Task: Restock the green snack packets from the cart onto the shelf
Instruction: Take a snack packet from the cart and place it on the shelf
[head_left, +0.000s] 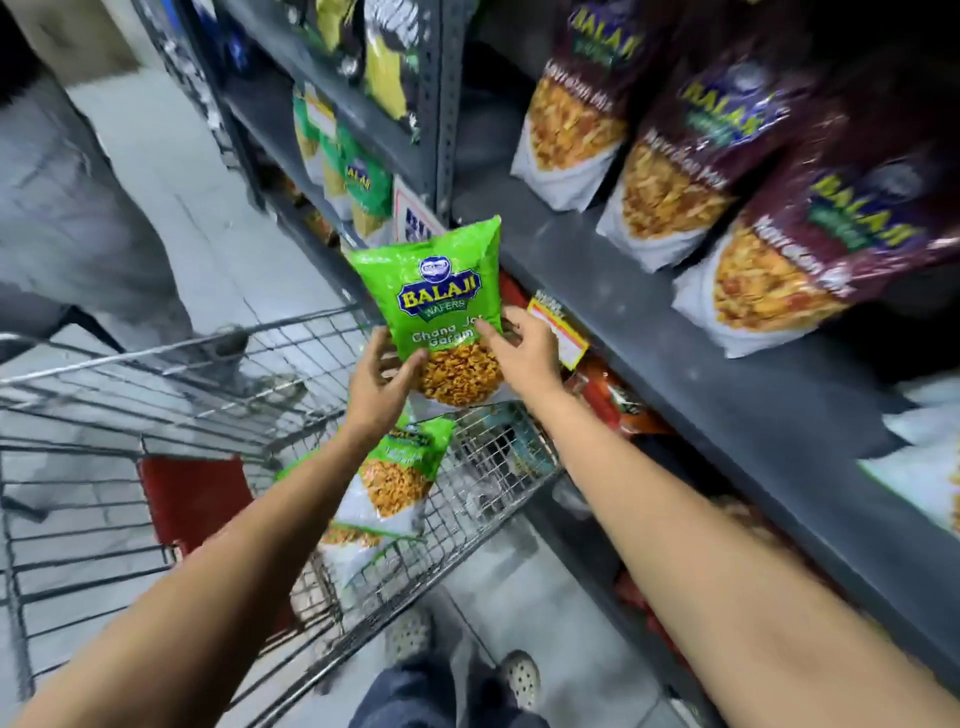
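Nearest me, my shoes (519, 675) stand on the floor beside the wire cart (156, 395). In the cart's right corner lie more green snack packets (387, 488), stacked loosely against the mesh, with a red panel (192, 499) just to their left.

Above them I hold one green packet (441, 306) upright in the air, over the cart's far corner and just short of the shelf edge. My left hand (376, 384) grips its lower left side, thumb across the front. My right hand (524, 353) clasps the lower right edge, fingers (488, 332) pressed on the printed face.

Just behind my right hand a yellow price tag (558, 332) hangs on the grey shelf (675, 374). On that shelf stand maroon snack bags (769, 249) in a row, leaning. Farther left, another bay holds green and yellow packets (358, 176). A second person's grey trouser leg (78, 208) stands past the cart.
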